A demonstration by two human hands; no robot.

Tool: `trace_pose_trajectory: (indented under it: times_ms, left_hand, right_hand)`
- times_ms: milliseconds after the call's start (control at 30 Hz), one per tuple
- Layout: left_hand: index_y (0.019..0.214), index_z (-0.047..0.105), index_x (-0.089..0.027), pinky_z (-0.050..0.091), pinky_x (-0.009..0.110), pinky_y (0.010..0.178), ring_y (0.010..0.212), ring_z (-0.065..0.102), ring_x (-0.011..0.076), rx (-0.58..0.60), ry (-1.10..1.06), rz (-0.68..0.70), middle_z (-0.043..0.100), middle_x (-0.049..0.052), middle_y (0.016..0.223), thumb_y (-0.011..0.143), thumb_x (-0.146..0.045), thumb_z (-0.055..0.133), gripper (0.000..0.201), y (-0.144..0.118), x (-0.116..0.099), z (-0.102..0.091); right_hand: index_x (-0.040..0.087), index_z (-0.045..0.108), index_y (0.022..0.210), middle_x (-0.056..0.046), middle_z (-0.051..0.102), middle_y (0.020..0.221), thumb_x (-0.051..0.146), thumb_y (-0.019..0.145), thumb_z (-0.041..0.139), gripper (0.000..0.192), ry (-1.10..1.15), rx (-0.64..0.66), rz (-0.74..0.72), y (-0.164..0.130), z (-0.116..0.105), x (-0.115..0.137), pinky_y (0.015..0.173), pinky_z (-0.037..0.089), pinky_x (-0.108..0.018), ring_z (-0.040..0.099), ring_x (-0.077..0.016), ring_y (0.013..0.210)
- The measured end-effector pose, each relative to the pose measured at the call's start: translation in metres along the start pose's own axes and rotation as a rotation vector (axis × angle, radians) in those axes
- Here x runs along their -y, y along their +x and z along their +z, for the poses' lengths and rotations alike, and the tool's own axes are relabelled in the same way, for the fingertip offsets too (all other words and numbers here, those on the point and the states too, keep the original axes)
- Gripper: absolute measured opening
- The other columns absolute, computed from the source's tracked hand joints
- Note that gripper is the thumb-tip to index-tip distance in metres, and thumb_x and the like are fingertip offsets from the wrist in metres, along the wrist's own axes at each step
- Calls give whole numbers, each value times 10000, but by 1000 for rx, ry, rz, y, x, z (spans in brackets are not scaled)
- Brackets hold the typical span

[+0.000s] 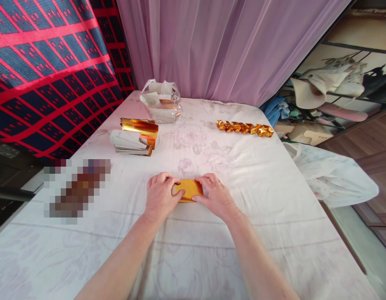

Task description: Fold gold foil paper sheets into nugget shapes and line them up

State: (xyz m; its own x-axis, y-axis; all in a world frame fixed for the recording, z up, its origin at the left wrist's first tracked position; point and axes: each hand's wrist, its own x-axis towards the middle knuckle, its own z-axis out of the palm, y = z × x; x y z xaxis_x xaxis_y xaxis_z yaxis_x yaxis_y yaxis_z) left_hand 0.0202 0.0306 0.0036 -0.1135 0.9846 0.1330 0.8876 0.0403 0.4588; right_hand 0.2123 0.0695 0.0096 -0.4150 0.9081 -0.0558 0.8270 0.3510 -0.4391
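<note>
A folded piece of gold foil paper [188,189] lies flat on the white floral tablecloth [211,233] in front of me. My left hand [160,196] presses on its left end and my right hand [216,196] presses on its right end, with the fingers of both curled over the paper's edges. Only the paper's middle shows between the hands.
A stack of gold and white sheets [135,136] lies at the back left. Behind it sits a clear plastic bag [161,102] of paper. A row of folded gold pieces [244,128] lies at the back right. A blurred patch [77,187] is at the left. Shelves [337,87] stand to the right.
</note>
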Motion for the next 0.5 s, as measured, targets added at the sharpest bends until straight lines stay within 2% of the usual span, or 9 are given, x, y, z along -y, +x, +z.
trace_pose_trajectory:
  times_ms: [233,500]
  left_hand:
    - [944,723,-278,393,429,961,1013,560,255,7,8,-1,605,26,1042,726,-317,778,228,1,0,0]
    - [933,722,-280,393,427,953,1003,558,252,-9,13,19,608,26,1050,732,-324,775,213,1,3,2]
  right_hand:
    - [249,610,1236,-84,534,1220,291,738,782,528,61,36,-111,-1,-2,-11,952,496,-428,587,-256,1097]
    - [257,602,1243,-74,526,1235,225,762,732,499,174,67,-221,-2,-7,-24,1049,448,-426,552,-238,1173]
